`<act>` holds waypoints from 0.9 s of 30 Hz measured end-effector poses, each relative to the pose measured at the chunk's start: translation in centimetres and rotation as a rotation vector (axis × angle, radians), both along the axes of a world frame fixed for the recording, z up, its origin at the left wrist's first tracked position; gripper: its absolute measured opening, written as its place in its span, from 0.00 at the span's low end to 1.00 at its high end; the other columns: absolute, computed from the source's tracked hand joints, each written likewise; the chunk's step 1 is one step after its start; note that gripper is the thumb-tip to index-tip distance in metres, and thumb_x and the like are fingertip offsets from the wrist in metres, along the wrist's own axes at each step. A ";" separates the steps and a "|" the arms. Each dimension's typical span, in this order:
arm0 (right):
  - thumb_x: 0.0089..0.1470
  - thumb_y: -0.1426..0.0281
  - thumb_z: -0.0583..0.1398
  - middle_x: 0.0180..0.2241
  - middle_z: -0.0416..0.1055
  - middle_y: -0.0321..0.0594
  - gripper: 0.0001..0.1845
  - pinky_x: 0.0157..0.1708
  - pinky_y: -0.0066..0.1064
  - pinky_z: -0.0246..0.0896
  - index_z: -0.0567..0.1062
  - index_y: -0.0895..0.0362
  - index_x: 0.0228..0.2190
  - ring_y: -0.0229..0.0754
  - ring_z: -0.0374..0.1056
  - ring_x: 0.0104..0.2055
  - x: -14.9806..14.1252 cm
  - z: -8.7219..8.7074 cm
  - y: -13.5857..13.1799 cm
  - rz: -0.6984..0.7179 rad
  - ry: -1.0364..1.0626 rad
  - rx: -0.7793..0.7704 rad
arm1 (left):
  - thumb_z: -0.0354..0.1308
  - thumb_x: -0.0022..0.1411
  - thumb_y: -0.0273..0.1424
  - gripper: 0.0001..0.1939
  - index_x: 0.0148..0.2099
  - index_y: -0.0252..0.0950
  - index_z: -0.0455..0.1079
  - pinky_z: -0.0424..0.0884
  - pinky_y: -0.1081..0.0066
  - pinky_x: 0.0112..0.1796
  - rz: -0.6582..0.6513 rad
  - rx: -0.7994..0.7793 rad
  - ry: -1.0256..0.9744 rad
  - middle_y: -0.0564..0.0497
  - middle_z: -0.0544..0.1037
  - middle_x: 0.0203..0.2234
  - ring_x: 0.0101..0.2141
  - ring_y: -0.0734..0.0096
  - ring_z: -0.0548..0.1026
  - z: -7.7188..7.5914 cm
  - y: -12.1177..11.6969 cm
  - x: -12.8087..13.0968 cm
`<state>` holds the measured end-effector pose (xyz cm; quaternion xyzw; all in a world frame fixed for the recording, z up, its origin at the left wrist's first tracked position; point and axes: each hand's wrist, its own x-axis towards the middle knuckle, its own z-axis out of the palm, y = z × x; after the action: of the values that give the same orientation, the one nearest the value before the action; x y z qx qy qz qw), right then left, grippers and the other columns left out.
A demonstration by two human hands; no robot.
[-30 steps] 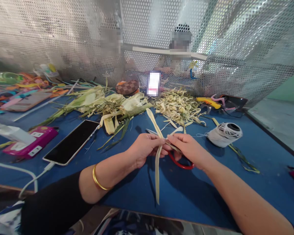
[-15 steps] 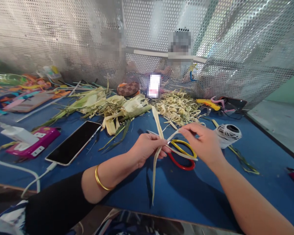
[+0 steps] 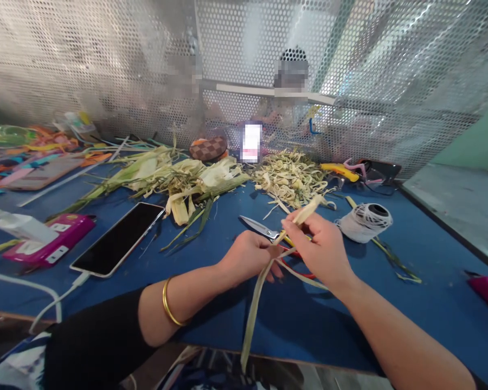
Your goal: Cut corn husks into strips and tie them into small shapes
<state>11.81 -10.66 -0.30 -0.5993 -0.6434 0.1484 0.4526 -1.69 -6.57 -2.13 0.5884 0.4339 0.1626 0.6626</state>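
Note:
My left hand (image 3: 250,254) pinches pale corn husk strips (image 3: 252,317) where they cross, and one strip hangs down past the table's front edge. My right hand (image 3: 317,244) is closed on the upper end of a husk strip, which sticks up above its fingers. Another strip passes to the right under my right hand. Behind and below both hands lie scissors (image 3: 258,226) with red and yellow handles, partly hidden by the hands. A roll of white thread (image 3: 364,227) stands just right of my right hand.
On the blue table (image 3: 203,319) are corn husks (image 3: 203,179), a pile of husk shreds (image 3: 290,176), a plugged-in phone (image 3: 120,238) and a magenta power strip (image 3: 75,230). Behind rises a perforated metal screen (image 3: 244,32) with a lit phone (image 3: 251,142) before it.
My right hand has moved from the thin right-hand strip to the wider upper strip, pulling its end rightward. The view has shifted slightly, and more of the scissor blades shows.

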 end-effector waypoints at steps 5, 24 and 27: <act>0.56 0.68 0.55 0.23 0.74 0.36 0.08 0.25 0.26 0.60 0.71 0.54 0.28 0.36 0.68 0.23 -0.4 -0.5 -1.3 0.010 -0.338 0.306 | 0.54 0.57 0.29 0.11 0.26 0.30 0.73 0.68 0.77 0.21 0.161 -0.219 -0.134 0.49 0.77 0.18 0.16 0.77 0.71 0.4 1.1 -0.7; 0.60 0.70 0.51 0.25 0.72 0.42 0.08 0.27 0.32 0.58 0.68 0.59 0.33 0.42 0.68 0.26 -2.4 -4.0 -0.6 0.106 -0.749 0.395 | 0.50 0.63 0.26 0.14 0.27 0.28 0.71 0.69 0.83 0.21 0.510 -0.522 -0.482 0.48 0.75 0.21 0.19 0.79 0.72 1.2 2.6 -1.4; 0.59 0.69 0.55 0.34 0.73 0.47 0.11 0.38 0.37 0.60 0.69 0.61 0.43 0.46 0.69 0.37 -2.4 -3.3 -0.9 0.114 -0.851 0.550 | 0.52 0.62 0.27 0.13 0.26 0.30 0.71 0.72 0.79 0.26 0.523 -0.437 -0.504 0.48 0.75 0.22 0.22 0.77 0.73 1.3 2.1 -1.2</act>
<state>9.44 -11.53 -3.58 -0.4292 -0.8178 -0.2594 0.2825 -2.89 -4.43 -0.83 0.2462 0.4170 0.3683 0.7936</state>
